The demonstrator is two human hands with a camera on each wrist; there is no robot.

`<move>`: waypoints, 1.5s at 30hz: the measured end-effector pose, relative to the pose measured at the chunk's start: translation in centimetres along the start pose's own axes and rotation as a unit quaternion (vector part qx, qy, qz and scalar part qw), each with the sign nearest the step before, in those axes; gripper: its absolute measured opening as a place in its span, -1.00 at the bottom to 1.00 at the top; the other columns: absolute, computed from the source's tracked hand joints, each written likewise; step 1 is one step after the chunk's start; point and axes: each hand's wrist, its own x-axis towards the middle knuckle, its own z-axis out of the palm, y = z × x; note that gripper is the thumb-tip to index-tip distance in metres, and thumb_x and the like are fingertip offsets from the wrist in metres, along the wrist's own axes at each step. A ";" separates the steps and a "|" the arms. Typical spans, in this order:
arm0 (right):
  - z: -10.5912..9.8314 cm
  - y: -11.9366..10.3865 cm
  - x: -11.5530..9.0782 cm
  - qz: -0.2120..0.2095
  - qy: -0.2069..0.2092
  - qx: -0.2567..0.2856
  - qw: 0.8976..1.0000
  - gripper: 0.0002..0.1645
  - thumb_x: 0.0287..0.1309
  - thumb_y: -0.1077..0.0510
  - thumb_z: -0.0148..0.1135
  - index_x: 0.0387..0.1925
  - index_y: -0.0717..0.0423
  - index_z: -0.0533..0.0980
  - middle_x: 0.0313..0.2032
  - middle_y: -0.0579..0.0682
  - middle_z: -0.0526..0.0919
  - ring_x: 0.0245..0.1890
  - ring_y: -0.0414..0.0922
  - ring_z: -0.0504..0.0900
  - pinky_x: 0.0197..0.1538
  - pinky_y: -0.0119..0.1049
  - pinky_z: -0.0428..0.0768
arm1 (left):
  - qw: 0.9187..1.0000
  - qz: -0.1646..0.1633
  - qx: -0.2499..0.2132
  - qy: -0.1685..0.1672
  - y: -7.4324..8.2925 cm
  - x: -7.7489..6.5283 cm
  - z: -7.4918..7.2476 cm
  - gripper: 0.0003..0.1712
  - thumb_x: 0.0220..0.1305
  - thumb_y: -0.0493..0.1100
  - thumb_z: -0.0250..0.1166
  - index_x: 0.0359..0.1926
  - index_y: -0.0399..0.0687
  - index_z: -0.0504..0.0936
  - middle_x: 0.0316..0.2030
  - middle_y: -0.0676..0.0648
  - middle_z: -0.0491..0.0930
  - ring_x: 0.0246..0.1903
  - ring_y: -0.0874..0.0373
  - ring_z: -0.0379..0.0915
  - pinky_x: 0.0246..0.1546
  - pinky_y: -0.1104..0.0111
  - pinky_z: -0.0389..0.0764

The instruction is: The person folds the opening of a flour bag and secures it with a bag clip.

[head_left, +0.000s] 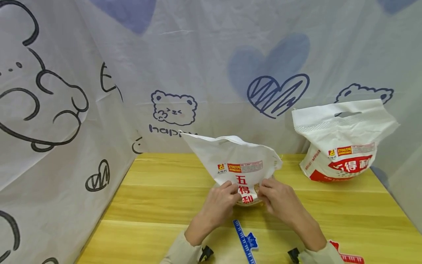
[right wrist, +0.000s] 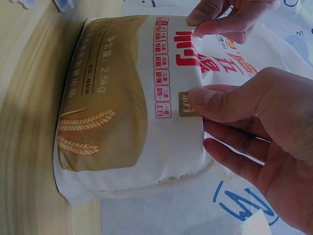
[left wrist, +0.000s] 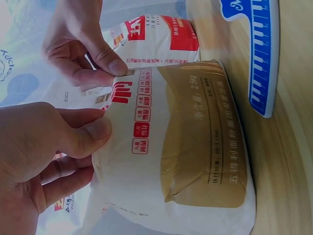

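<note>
A white flour bag (head_left: pixel 237 150) with red and gold print stands on the table in front of me, its upper part spread out and leaning back. My left hand (head_left: pixel 219 203) pinches the bag's front on the left side. On the right side, my right hand (head_left: pixel 280 200) pinches it too. In the left wrist view, thumb and fingers of the left hand (left wrist: pixel 34 156) grip a folded edge of the bag (left wrist: pixel 132 171) above the gold panel. The right wrist view shows the right hand (right wrist: pixel 264 117) with its thumb on the same fold, fingers behind.
A second flour bag (head_left: pixel 346 135) with a handle slot stands at the back right. Near my forearms lie a blue keyboard-patterned ruler-like piece (head_left: pixel 244 240) and a similar red one (head_left: pixel 352 258). A printed cloth (head_left: pixel 211 73) hangs behind the wooden table (head_left: pixel 148 205).
</note>
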 end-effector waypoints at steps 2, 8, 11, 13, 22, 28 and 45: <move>-0.2 0.0 0.1 0.001 -0.006 -0.001 1.000 -0.60 -0.29 0.45 0.60 -0.56 -0.01 0.57 -0.45 -0.18 0.53 -0.49 -0.24 0.42 -0.42 -0.38 0.56 | 1.000 0.002 0.003 -0.008 0.0 0.1 -0.2 -0.65 -0.21 -0.50 0.32 -0.49 0.05 0.76 -0.42 0.11 0.57 -0.44 0.23 0.42 -0.59 0.55 0.31; -0.4 -0.1 0.1 0.003 -0.019 0.000 1.000 -0.62 -0.26 0.43 0.61 -0.55 -0.02 0.58 -0.44 -0.19 0.53 -0.48 -0.25 0.43 -0.39 -0.37 0.58 | 1.000 0.005 0.003 -0.019 0.0 0.2 -0.3 -0.70 -0.16 -0.46 0.36 -0.48 0.07 0.76 -0.43 0.13 0.56 -0.45 0.23 0.39 -0.59 0.56 0.24; -0.5 -0.1 0.1 0.004 -0.023 0.004 1.000 -0.62 -0.25 0.42 0.61 -0.54 -0.03 0.59 -0.44 -0.20 0.54 -0.48 -0.25 0.44 -0.39 -0.38 0.58 | 1.000 0.006 0.006 -0.019 0.1 0.1 -0.4 -0.70 -0.18 -0.45 0.36 -0.49 0.08 0.75 -0.45 0.14 0.54 -0.46 0.24 0.37 -0.60 0.55 0.22; -0.6 -0.2 0.1 0.004 -0.025 0.006 1.000 -0.63 -0.24 0.42 0.61 -0.54 -0.03 0.59 -0.44 -0.20 0.54 -0.48 -0.26 0.45 -0.39 -0.38 0.58 | 1.000 0.006 0.007 -0.021 0.2 0.1 -0.5 -0.70 -0.19 -0.45 0.36 -0.50 0.08 0.74 -0.46 0.14 0.53 -0.46 0.24 0.36 -0.60 0.55 0.21; -0.6 -0.5 0.1 0.007 -0.033 0.006 0.999 -0.65 -0.22 0.39 0.62 -0.53 -0.04 0.60 -0.44 -0.21 0.54 -0.49 -0.26 0.46 -0.38 -0.39 0.58 | 0.999 0.007 0.020 -0.027 0.4 -0.2 -0.6 -0.71 -0.22 -0.44 0.39 -0.54 0.08 0.72 -0.46 0.15 0.51 -0.46 0.23 0.38 -0.60 0.53 0.25; -0.8 -0.6 0.1 0.017 -0.035 0.004 0.999 -0.64 -0.23 0.41 0.61 -0.53 -0.03 0.60 -0.43 -0.21 0.54 -0.48 -0.25 0.47 -0.37 -0.37 0.60 | 0.999 -0.002 0.017 -0.031 0.5 0.1 -0.8 -0.71 -0.19 -0.44 0.43 -0.51 0.08 0.73 -0.43 0.15 0.53 -0.44 0.24 0.38 -0.59 0.54 0.31; -1.0 -0.4 0.2 0.027 -0.025 0.025 0.999 -0.65 -0.18 0.37 0.63 -0.50 -0.04 0.60 -0.39 -0.20 0.58 -0.42 -0.25 0.52 -0.33 -0.31 0.63 | 0.999 -0.010 -0.009 -0.037 0.3 0.5 -1.4 -0.69 -0.19 -0.45 0.45 -0.46 0.07 0.76 -0.36 0.13 0.58 -0.38 0.23 0.43 -0.48 0.52 0.45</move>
